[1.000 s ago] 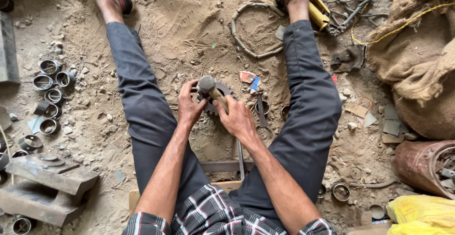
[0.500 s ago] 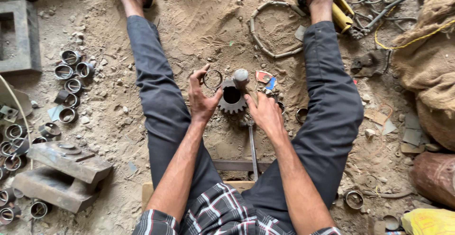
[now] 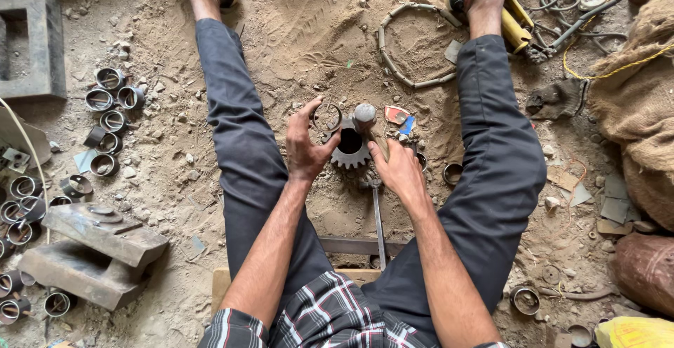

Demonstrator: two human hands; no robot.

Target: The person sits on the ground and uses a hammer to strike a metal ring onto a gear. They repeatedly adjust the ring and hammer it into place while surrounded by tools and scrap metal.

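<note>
Since a moment ago the left hand has lifted a thin metal ring clear of the toothed gear, fingers pinching its rim. The gear sits on the sandy floor between the legs; the right hand braces it, fingers curled against its edge beside the round-headed pin.

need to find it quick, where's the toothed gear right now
In the head view the toothed gear sits on the sandy ground between the legs, centre frame, flanked by the left hand and right hand.
</note>
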